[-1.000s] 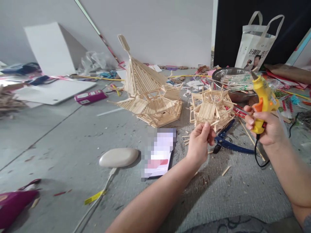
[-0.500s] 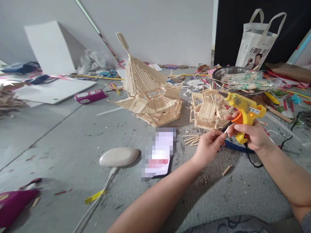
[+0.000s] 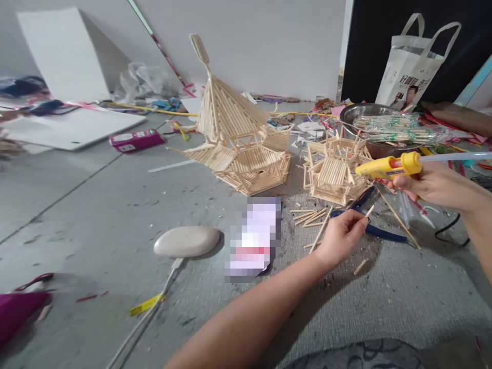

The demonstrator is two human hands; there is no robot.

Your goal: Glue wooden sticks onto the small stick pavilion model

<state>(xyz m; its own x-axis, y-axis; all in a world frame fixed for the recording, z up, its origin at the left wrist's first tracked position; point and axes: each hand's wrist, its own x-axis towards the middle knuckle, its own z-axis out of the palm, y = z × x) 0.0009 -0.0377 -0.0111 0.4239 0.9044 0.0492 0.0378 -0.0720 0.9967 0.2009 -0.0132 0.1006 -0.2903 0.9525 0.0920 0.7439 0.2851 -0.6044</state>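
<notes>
Pinched in the fingertips of my left hand point(image 3: 345, 231) is a short wooden stick point(image 3: 369, 211), pointing up and to the right. My right hand point(image 3: 434, 187) grips a yellow hot glue gun point(image 3: 389, 165), turned sideways with its nozzle to the left, a clear glue stick point(image 3: 455, 157) sticking out of its back. The nozzle is in front of the smaller stick frame point(image 3: 333, 173); whether they touch I cannot tell. Left of that stands a larger stick pavilion point(image 3: 244, 164) with a pointed roof. Several loose sticks point(image 3: 307, 216) lie by my left hand.
A phone point(image 3: 251, 238) with a blurred screen and a beige oval device point(image 3: 187, 242) on a cable lie on the floor. Blue-handled pliers point(image 3: 386, 234) lie beyond my left hand. A metal bowl point(image 3: 348, 114) holds wrapped sticks. A white bag point(image 3: 409, 72) stands behind.
My right hand has moved right with the glue gun and turned it sideways, away from my left hand. The left hand still pinches the short stick, slightly lower and to the right.
</notes>
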